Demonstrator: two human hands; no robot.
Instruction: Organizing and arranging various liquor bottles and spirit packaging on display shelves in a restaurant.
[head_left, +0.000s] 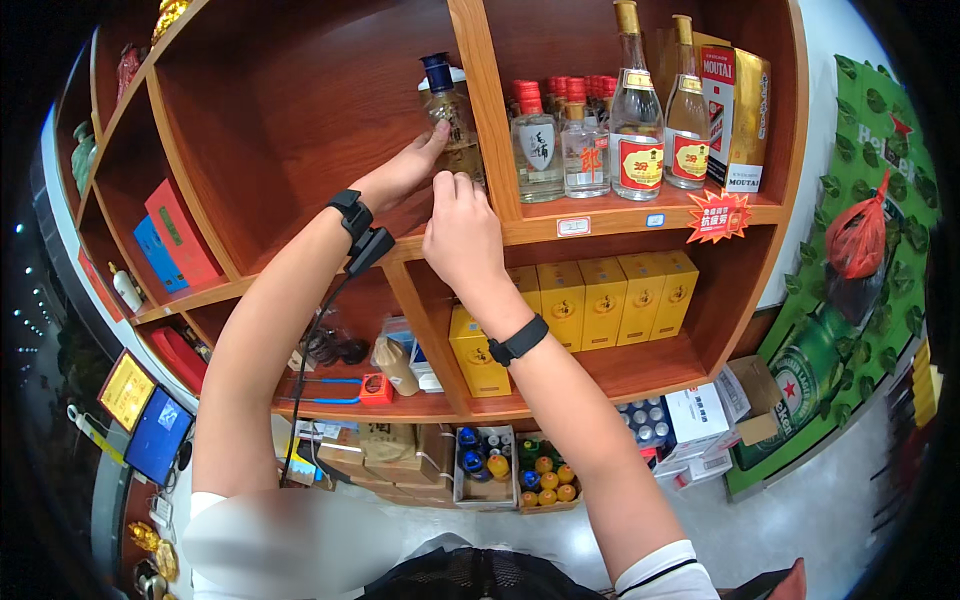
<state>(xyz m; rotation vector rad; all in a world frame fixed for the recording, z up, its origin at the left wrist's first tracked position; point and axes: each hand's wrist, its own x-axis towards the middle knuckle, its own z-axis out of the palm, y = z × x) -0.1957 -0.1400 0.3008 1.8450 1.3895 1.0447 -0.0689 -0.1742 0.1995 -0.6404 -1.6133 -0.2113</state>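
A clear glass liquor bottle with a dark blue cap (437, 73) stands in the upper middle compartment, against the wooden divider (486, 112). My left hand (409, 166) grips its side, with the thumb across the front of the glass. Just below, my right hand (465, 232) has its fingers curled near the bottle's base, and whether they hold anything is hidden. Another object with a pale top (456, 76) shows partly behind the bottle. To the right of the divider are a clear bottle with a red cap (537, 154) and taller bottles with gold caps (637, 135).
Yellow boxes (604, 304) line the lower shelf below my right forearm. Moutai boxes (739, 120) stand at the upper right. A black cable (301, 375) hangs from my left wrist. Crates of drinks (484, 487) and cardboard cartons (405, 457) sit on the floor under the shelving.
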